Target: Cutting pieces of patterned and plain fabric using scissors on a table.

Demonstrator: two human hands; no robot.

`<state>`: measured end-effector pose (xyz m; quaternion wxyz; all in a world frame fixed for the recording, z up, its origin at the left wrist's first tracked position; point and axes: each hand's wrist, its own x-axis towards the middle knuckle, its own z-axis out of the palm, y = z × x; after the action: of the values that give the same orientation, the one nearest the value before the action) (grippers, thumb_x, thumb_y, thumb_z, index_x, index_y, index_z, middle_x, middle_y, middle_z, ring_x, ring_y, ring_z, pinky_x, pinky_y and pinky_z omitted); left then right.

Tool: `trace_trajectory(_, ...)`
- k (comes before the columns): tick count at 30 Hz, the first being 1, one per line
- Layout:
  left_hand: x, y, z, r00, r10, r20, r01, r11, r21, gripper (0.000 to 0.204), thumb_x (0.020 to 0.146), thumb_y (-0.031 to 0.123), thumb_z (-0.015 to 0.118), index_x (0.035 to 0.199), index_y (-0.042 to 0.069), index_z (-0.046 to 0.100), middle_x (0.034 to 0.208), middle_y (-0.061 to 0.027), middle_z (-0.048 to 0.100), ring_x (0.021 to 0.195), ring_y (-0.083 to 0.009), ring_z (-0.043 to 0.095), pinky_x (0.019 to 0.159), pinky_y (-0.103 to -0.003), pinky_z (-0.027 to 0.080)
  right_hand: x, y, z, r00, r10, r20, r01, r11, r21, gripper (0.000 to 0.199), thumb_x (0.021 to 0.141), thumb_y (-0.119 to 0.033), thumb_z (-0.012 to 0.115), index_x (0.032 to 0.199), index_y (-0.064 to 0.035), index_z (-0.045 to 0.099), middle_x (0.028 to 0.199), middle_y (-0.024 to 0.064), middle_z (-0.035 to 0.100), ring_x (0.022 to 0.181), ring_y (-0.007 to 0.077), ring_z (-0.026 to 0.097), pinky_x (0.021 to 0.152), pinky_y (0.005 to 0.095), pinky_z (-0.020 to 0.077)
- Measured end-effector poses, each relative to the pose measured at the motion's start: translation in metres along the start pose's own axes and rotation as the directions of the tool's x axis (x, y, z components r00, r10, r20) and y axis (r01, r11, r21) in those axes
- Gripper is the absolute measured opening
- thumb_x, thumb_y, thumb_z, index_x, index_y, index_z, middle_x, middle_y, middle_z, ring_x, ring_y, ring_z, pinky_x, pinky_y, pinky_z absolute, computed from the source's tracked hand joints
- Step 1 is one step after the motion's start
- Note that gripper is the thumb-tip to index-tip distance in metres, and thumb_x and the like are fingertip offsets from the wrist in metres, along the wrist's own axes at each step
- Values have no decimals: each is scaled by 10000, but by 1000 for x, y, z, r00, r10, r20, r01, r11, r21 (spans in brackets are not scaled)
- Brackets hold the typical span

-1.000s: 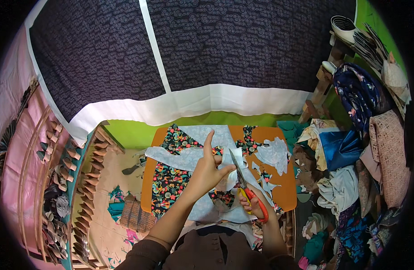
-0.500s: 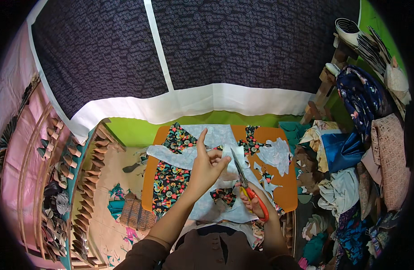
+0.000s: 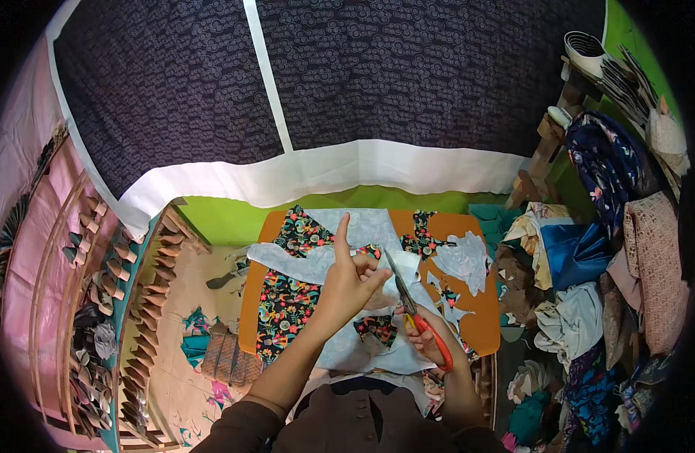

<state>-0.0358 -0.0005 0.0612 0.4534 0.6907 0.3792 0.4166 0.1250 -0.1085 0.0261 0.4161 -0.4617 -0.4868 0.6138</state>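
My right hand grips orange-handled scissors, their blades pointing up and away into pale blue fabric. My left hand pinches that fabric beside the blades, index finger pointing up. A dark floral cloth lies spread under it on an orange table. Cut pale blue scraps lie on the table to the right.
Heaped folded fabrics stand at the right. A dark patterned curtain with white bands hangs beyond the table. Left of the table are a wooden rack, the floor with cloth scraps and a pink wall.
My left hand has shifted slightly toward the scissors, its index finger still raised. The scissors stay at about the same spot in the fabric.
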Motion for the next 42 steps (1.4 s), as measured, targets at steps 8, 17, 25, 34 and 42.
trace_trajectory(8,0,3,-8,996,-58,73,56,998,38,953,701,70,657,1312,5,-72,653,-97,592,581,-164,561,602,-255,449,-4,-2,-4,999,30,44,-29,999,-22,1019,524,-787,469,1182,-13,385,692,-35,328,558,23,289,472,144,250)
trace_trajectory(17,-1,9,-9,977,-130,168,109,986,128,1012,690,71,687,1314,14,-108,643,-92,591,589,-132,566,590,-239,452,0,17,-8,999,-16,50,18,999,-26,1022,513,-786,468,1166,-3,398,708,-34,335,561,24,296,471,146,254)
trace_trajectory(25,-2,11,-7,968,-164,188,146,984,103,1043,677,80,700,1313,14,-124,643,-98,599,587,-130,569,589,-234,453,-6,19,-12,993,19,119,-19,1000,2,1011,501,-804,445,1139,-24,370,738,-28,348,556,33,303,471,147,275)
trace_trajectory(34,-5,15,2,980,-113,163,95,989,114,1040,683,93,699,1315,22,-124,646,-94,604,566,-131,566,561,-232,447,-4,45,-10,972,-229,48,229,973,-1,585,833,-473,458,1197,-30,347,785,-13,378,683,30,361,557,115,332)
trace_trajectory(42,-6,12,-2,976,-138,166,117,985,130,1045,680,73,697,1318,40,-130,658,-102,604,586,-136,574,576,-241,453,-12,12,-9,989,118,94,-128,987,102,971,523,-793,455,1127,-33,400,747,-29,336,584,24,291,488,133,247)
